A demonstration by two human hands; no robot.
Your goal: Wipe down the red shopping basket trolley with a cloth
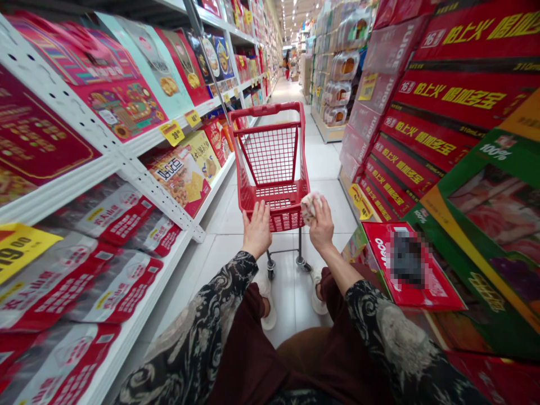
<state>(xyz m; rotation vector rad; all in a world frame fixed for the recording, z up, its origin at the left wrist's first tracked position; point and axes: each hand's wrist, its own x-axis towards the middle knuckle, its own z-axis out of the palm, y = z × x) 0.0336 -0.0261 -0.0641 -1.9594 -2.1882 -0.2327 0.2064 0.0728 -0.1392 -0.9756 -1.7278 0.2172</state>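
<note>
My left hand (257, 229) rests on the back rim of a small red wire shopping trolley (270, 154), its fingers spread and pointing up. My right hand (322, 224) pinches a small crumpled white and pink packet (310, 207) just above the trolley's rear right corner. I cannot tell what the packet is. The trolley's basket shows nothing inside it, and it stands on small castors in front of my feet.
Tall white shelves (126, 163) of boxed and bagged goods with yellow price tags line the left of the aisle. Stacked red and green cartons (455, 129) rise on the right. A person (287, 63) stands far down the tiled aisle (291, 93).
</note>
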